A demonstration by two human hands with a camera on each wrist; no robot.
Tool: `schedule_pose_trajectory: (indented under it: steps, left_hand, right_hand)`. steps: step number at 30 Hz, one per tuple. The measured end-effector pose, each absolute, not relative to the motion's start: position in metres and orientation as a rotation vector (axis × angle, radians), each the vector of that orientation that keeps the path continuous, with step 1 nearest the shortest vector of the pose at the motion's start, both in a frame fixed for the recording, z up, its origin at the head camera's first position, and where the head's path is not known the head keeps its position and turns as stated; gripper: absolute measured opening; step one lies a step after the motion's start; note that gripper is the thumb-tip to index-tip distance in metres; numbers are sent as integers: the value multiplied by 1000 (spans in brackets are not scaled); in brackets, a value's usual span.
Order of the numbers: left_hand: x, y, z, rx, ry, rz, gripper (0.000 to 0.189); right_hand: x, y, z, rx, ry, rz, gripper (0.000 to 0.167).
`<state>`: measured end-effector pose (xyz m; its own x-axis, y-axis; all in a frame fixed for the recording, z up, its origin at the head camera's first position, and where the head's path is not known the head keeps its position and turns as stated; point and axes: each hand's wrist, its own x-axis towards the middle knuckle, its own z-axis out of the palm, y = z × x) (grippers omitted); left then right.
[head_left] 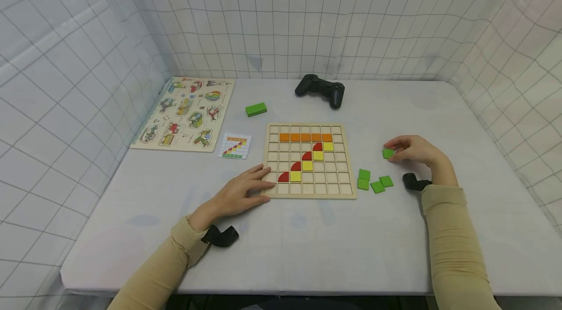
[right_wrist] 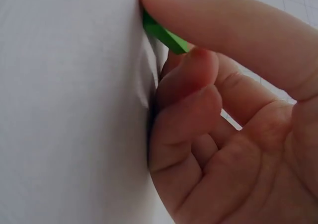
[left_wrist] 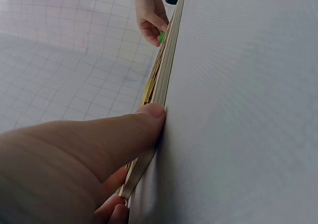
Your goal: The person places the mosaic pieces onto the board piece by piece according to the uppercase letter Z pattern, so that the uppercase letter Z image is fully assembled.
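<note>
A wooden grid board point(head_left: 272, 192) carries a row of orange squares point(head_left: 306, 137) near its top. Below them, red quarter-circle pieces point(head_left: 296, 167) and yellow squares point(head_left: 307, 166) step down diagonally to the left. My left hand point(head_left: 239, 191) rests at the board's lower left, its fingers extended onto the edge; in the left wrist view the thumb point(left_wrist: 151, 112) touches the board's side. To the right of the board, my right hand point(head_left: 414, 150) pinches a green square tile point(head_left: 388, 153) between thumb and fingers, close to the table. Several loose green tiles point(head_left: 363, 183) lie nearer the board.
A small pattern card point(head_left: 235, 146) lies left of the board. Farther left is a wooden vehicle puzzle point(head_left: 189, 114). Behind the board are a green block point(head_left: 256, 109) and a black game controller point(head_left: 320, 89). Grid-patterned cloth walls point(head_left: 281, 17) enclose the table's back and sides.
</note>
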<state>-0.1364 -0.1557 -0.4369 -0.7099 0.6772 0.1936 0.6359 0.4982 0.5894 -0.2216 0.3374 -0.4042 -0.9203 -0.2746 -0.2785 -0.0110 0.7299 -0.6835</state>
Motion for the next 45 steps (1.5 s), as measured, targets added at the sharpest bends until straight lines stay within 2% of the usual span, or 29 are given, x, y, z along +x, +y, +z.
schedule_pose_trajectory:
  steps: [8,15,23,33,45]
  left_hand:
    - [-137,-156,-438,1173,2668,1011,37]
    - [-137,-156,-439,1167,2665,1015,38]
    - [-137,-156,-437,1172,2669,1017,38]
    - [-137,-156,-438,1142,2663,999,37]
    - [-137,-156,-436,1129,2642,1007,37]
  right_hand:
    - [-223,325,-397,-169,2582,-922,44]
    - [-224,299,-384,-233,2633,-901,35]
    - [-215,247,-367,-373,2688,-1066,26]
    - [-189,175,-356,-591,2499,-1288,17]
    - [-176,105,-376,-772,2433,-1096,12]
